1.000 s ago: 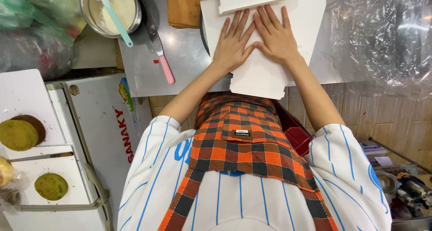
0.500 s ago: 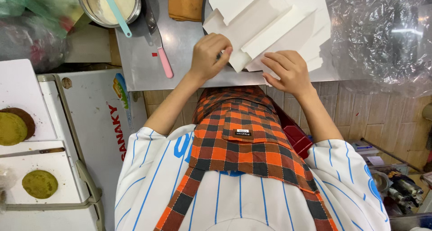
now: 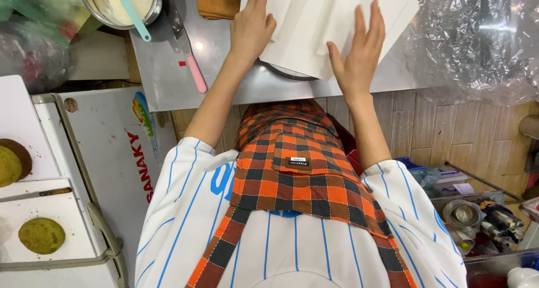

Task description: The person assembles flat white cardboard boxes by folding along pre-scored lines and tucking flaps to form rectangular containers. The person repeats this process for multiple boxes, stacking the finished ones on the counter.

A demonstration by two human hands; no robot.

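Left hand (image 3: 251,27): your grip is spread flat on the white paper sheets (image 3: 325,24) — pinning them to the counter (image 3: 224,80).
Right hand (image 3: 359,55): fingers splayed, palm on the sheets' near edge — steadying it.

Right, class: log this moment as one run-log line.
left hand: flat on white folded sheets | right hand: flat on same sheets, fingers spread | nearby: pink-handled knife, metal pot | surface: steel counter

Left side: bare steel counter (image 3: 224,69), bounded by pink-handled knife (image 3: 188,52) and bowl (image 3: 120,4).
Right side: crinkled plastic sheet (image 3: 477,35) crowded the counter edge.
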